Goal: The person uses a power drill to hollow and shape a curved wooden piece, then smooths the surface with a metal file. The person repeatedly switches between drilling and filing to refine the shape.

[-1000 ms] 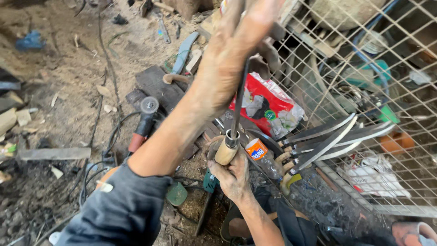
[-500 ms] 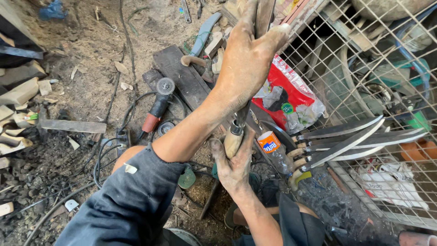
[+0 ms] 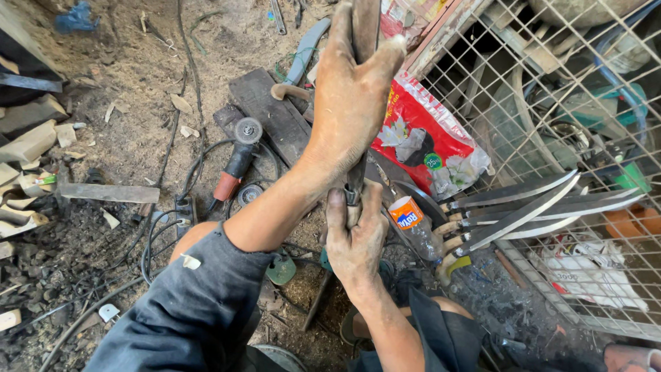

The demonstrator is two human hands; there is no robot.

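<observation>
A long knife (image 3: 359, 103) is held upright between both hands, roughly at the centre of the view and above the dirt floor (image 3: 138, 131). The left hand (image 3: 351, 96) is wrapped around the dark blade near its upper end, with the fingers (image 3: 342, 41) closed on the metal. The right hand (image 3: 354, 238) is placed lower, its fingers (image 3: 336, 213) clamped around the pale wooden handle where it meets the blade. The two hands are set just one above the other, the left forearm crossing in front of the right.

To the right of the hands, a row of finished curved blades (image 3: 523, 210) with light handles is seen lying side by side against a wire mesh panel (image 3: 551, 89). A red plastic bag (image 3: 427, 138) is propped beside the mesh, just behind the held knife. A small plastic bottle (image 3: 413, 224) with an orange label lies near the right hand.

To the left, an angle grinder (image 3: 237, 155) with a red grip rests on the floor, its cable trailing toward the lower left. A dark plank (image 3: 268, 114) lies just beside it. Offcuts of pale wood (image 3: 27, 148) are scattered at the left edge.
</observation>
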